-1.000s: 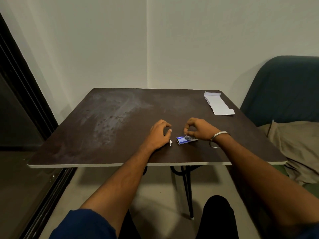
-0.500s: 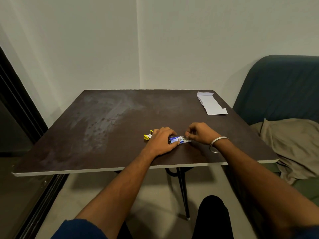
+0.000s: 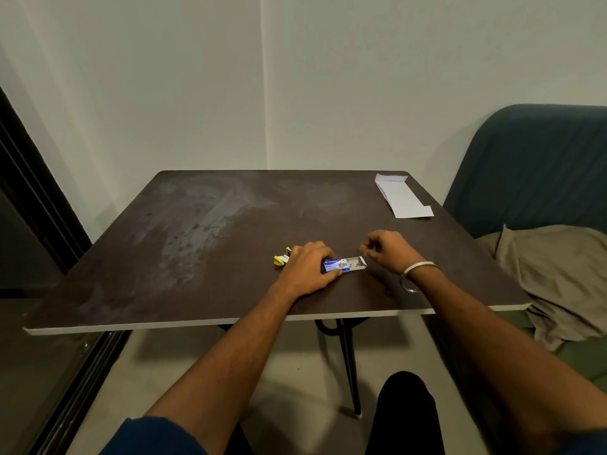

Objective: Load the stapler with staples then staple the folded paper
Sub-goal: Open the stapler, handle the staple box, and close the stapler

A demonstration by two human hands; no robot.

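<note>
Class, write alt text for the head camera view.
A person's left hand holds a blue staple box on a dark table, its tray slid open; the right hand hovers beside it, fingers curled. A yellow stapler lies left; folded paper far right.

The surface (image 3: pixel 203 244) is lying bare across its left half and far middle. Near the front edge, the staple box (image 3: pixel 345 265) (drawer slid out) and yellow stapler (image 3: pixel 282 257) are crowding the hands; folded paper (image 3: pixel 402 198) is occupying the far right corner.

Dark brown table (image 3: pixel 203 244) (smudged top), teal sofa (image 3: pixel 538 165) — beige cloth (image 3: pixel 551 270) draped on it.
</note>
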